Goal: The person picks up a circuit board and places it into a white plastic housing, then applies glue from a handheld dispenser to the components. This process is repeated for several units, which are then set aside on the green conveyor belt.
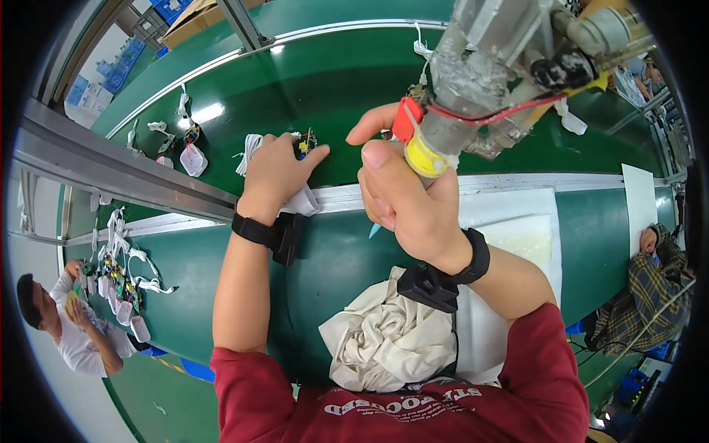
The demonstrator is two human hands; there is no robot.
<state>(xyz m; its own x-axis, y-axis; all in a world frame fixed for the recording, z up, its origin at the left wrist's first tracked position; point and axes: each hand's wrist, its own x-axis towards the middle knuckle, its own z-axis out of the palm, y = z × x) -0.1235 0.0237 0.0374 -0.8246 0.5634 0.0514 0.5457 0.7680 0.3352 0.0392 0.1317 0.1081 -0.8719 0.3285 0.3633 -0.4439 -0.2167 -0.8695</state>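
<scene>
My right hand [425, 210] wraps around the lower end of a grey dispensing gun [450, 103] with a yellow band and a red lever. Its index finger and thumb point left beside the lever. A blue tapered tip [375, 229] sticks out below the curled fingers. Farther left, my left hand [275, 171] grips a small circuit board [307, 142] on the green work surface, thumb to its right. A coiled white cord [252, 149] lies by its fingers, and a white piece [303, 201] shows under the palm. The fingertips are partly hidden.
More corded boards with white housings [193, 159] lie at the left. A crumpled cream cloth [395, 332] and white foam sheets [543, 221] lie near me. A metal post [133, 166] crosses the left side. Another person [74, 317] works at far left, beside several cord bundles.
</scene>
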